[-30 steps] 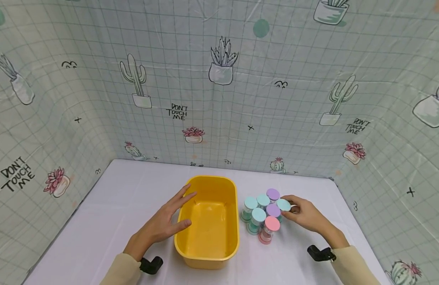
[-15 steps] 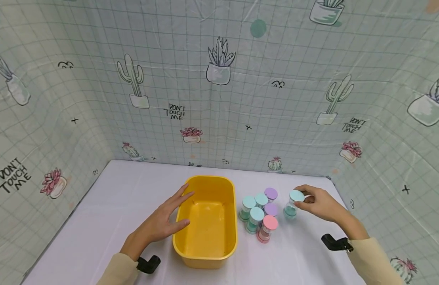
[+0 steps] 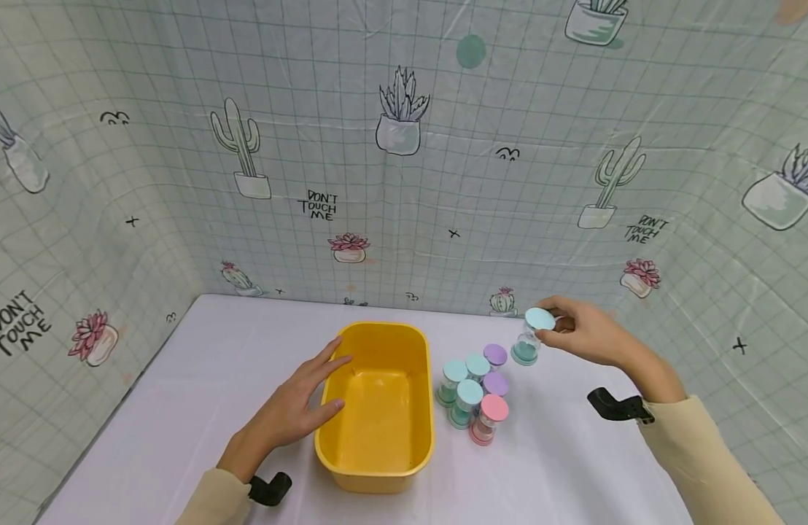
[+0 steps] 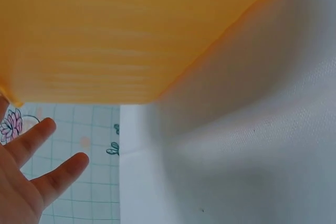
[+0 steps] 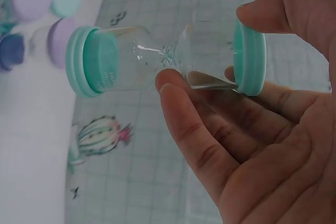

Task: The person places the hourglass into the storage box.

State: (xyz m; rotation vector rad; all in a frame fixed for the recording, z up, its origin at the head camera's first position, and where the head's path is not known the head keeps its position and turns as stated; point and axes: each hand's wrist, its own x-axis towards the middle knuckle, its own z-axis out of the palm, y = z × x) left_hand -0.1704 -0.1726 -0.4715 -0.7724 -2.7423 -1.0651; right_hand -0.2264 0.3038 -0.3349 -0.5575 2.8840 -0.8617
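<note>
My right hand pinches a sand timer with light teal caps near its upper end. In the right wrist view the thumb presses one cap of the sand timer while the fingers lie along its clear glass. The timer is upright in the head view, with teal sand in the lower bulb; whether its base touches the table I cannot tell. My left hand has spread, straight fingers at the left rim of a yellow basin. In the left wrist view, fingers show below the basin's wall.
Right of the basin, several more sand timers stand close together: teal ones, purple ones and a pink one. The white table ends at a patterned cloth wall behind and on both sides.
My right hand has pulled the teal sand timer out of the cluster to the right, then moved it toward the far side of the table. The left hand has stayed by the basin.
</note>
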